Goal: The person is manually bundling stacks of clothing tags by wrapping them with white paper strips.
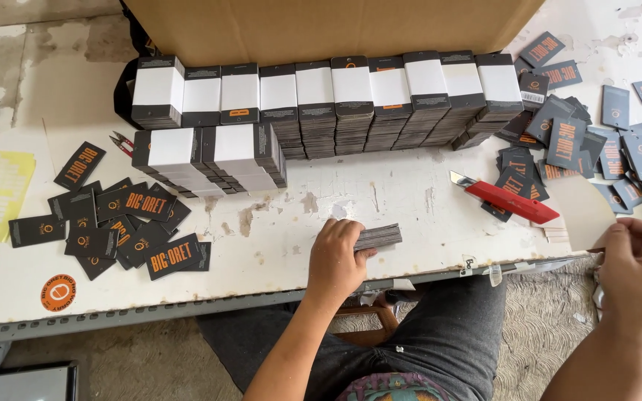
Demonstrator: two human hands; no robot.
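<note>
Left hand is clamped down on a small stack of dark tags, fingers curled over its near end, pinning it to the white surface just in from the front edge. Right hand sits off past the surface's right corner, fingers curled inward around something thin and pale; what it pinches I cannot tell from here. Reads to me as squaring up a loose stack into a bundle, and the next move looks to need a steady grip so the tags stay aligned. Beyond the stack, a red utility knife lies with its blade toward the stack, near enough to mind. Farther back stands a row of banded tag bundles against a cardboard box, with a second short row to the stack's left. Loose tags are scattered farther left, and another loose pile spreads to the right. Open room is that bare patch around the stack; the front edge is close, so anything sliding toward the person would drop off.
</note>
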